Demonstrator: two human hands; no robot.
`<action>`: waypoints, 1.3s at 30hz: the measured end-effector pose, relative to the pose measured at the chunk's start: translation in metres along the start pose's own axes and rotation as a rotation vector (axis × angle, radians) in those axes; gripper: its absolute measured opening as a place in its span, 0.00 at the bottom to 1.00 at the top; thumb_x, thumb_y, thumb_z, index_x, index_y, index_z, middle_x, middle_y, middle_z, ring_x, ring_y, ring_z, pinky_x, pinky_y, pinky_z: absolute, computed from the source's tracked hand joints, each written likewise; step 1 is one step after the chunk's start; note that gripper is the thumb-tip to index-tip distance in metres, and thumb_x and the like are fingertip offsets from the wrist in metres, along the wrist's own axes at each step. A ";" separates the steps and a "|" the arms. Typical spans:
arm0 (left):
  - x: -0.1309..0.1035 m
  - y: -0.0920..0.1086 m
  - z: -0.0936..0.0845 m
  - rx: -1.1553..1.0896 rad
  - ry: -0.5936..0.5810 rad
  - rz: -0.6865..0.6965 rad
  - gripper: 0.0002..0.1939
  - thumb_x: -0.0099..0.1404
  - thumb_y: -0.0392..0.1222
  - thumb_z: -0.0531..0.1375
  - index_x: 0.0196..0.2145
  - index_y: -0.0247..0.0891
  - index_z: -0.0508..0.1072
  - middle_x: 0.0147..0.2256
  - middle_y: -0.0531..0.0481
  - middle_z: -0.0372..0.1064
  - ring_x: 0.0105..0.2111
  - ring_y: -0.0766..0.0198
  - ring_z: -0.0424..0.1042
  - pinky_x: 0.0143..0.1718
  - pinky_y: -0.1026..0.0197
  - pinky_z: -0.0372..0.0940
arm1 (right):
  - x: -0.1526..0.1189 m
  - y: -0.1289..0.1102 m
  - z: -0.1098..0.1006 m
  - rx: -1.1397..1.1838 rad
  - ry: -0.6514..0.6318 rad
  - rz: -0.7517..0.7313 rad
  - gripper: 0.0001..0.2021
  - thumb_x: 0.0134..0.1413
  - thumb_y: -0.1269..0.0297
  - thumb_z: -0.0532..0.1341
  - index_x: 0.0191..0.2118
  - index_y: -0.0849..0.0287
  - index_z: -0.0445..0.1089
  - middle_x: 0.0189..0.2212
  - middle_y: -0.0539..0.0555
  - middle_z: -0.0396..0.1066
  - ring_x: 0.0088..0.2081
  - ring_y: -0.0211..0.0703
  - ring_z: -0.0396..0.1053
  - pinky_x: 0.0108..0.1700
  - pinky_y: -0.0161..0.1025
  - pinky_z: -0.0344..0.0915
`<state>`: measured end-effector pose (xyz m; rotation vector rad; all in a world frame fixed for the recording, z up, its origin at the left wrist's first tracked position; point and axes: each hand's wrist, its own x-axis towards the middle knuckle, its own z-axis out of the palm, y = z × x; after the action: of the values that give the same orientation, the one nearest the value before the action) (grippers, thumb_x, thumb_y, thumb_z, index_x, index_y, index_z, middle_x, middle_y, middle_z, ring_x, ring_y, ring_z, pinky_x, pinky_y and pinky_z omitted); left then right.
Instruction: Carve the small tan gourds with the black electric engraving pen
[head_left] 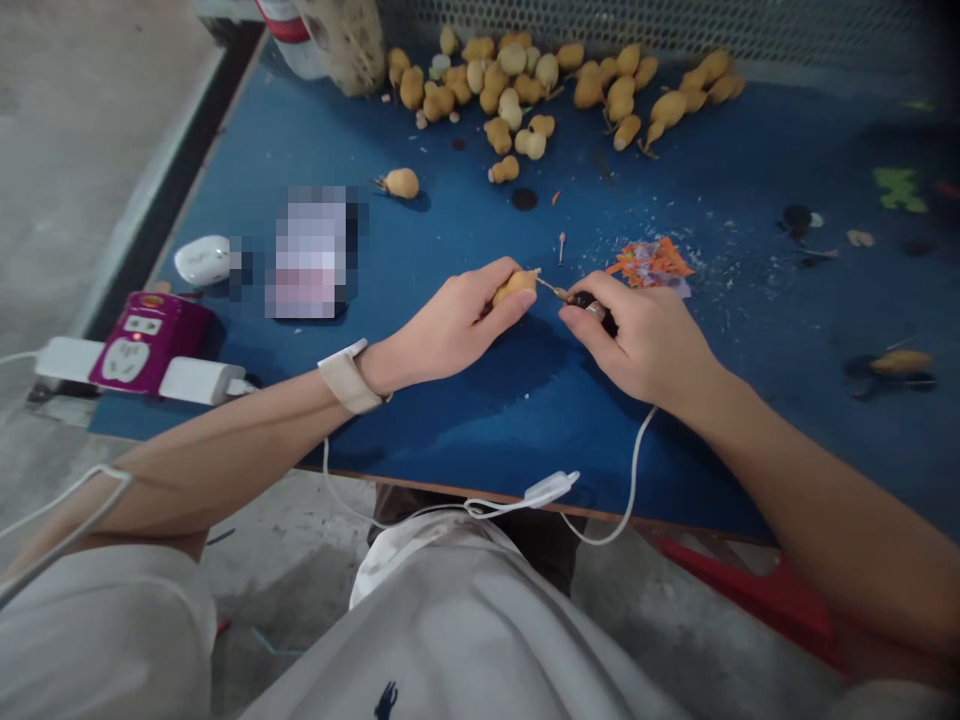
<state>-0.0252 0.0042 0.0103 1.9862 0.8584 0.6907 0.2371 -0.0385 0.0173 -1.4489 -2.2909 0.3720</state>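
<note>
My left hand (pixel 472 310) is closed around a small tan gourd (pixel 516 287), thumb on the near side. Between the thumb and fingers of my right hand (pixel 637 335) is a small dark rotary tool (pixel 592 303) with a brass-coloured collar. Its thin bit (pixel 550 286) points left at the gourd's end, and whether it touches is too small to tell. A white cable (pixel 643 430) runs down from beneath my right hand. Just beyond the hands lies a small loose bit (pixel 562 248) on the blue tabletop (pixel 450 420).
Several gourds (pixel 495 90) crowd the table's back edge, and a single gourd (pixel 401 183) lies nearer. Orange scraps (pixel 652 262) and pale shavings are right of centre. At left sit a blurred-out phone (pixel 311 255), a white case (pixel 204 261) and a purple power adapter (pixel 154 345) with plugs.
</note>
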 end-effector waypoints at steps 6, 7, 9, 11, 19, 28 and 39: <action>-0.001 0.000 0.004 0.120 0.053 0.039 0.16 0.87 0.47 0.57 0.38 0.45 0.59 0.30 0.56 0.65 0.28 0.65 0.64 0.32 0.57 0.57 | 0.000 -0.006 -0.003 0.026 -0.033 0.032 0.12 0.82 0.52 0.58 0.47 0.53 0.74 0.25 0.51 0.74 0.26 0.49 0.72 0.34 0.44 0.60; -0.002 0.000 0.005 0.149 0.068 0.044 0.15 0.86 0.46 0.58 0.39 0.45 0.60 0.31 0.55 0.66 0.28 0.65 0.64 0.32 0.57 0.57 | 0.000 -0.007 -0.003 0.036 -0.041 0.036 0.12 0.81 0.52 0.58 0.47 0.52 0.73 0.25 0.50 0.74 0.26 0.49 0.72 0.34 0.44 0.59; -0.003 -0.001 0.006 0.215 0.094 0.061 0.13 0.85 0.44 0.59 0.40 0.45 0.61 0.32 0.54 0.69 0.29 0.64 0.66 0.33 0.57 0.59 | 0.000 -0.007 -0.004 0.046 -0.054 0.040 0.12 0.81 0.52 0.59 0.46 0.52 0.73 0.24 0.50 0.73 0.25 0.48 0.71 0.34 0.44 0.58; -0.004 -0.002 0.007 0.287 0.117 0.086 0.10 0.85 0.43 0.59 0.42 0.44 0.63 0.35 0.51 0.72 0.32 0.62 0.69 0.36 0.56 0.62 | 0.001 -0.006 -0.003 0.043 -0.053 0.039 0.12 0.81 0.52 0.59 0.45 0.52 0.73 0.24 0.49 0.72 0.24 0.47 0.70 0.34 0.44 0.57; -0.007 -0.009 0.008 0.453 0.161 0.126 0.05 0.86 0.43 0.60 0.47 0.41 0.71 0.42 0.46 0.76 0.38 0.58 0.75 0.41 0.56 0.66 | 0.003 -0.004 -0.004 0.053 -0.080 0.051 0.14 0.80 0.51 0.59 0.42 0.52 0.71 0.22 0.49 0.68 0.23 0.47 0.67 0.33 0.44 0.56; -0.003 -0.001 0.004 0.324 0.125 0.056 0.11 0.85 0.44 0.61 0.41 0.43 0.67 0.33 0.53 0.71 0.31 0.63 0.68 0.35 0.58 0.61 | 0.004 -0.005 -0.005 0.074 -0.077 0.061 0.15 0.80 0.49 0.59 0.42 0.52 0.72 0.24 0.50 0.71 0.25 0.48 0.69 0.35 0.45 0.57; -0.003 -0.008 0.001 -0.021 0.104 0.024 0.18 0.89 0.60 0.57 0.49 0.43 0.68 0.37 0.51 0.76 0.31 0.66 0.71 0.36 0.60 0.66 | 0.004 -0.003 -0.006 0.104 -0.071 0.077 0.16 0.82 0.48 0.58 0.44 0.51 0.72 0.24 0.51 0.72 0.26 0.50 0.71 0.36 0.47 0.60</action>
<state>-0.0284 0.0044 0.0027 1.9587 0.8864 0.8193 0.2364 -0.0365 0.0249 -1.4974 -2.2385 0.5655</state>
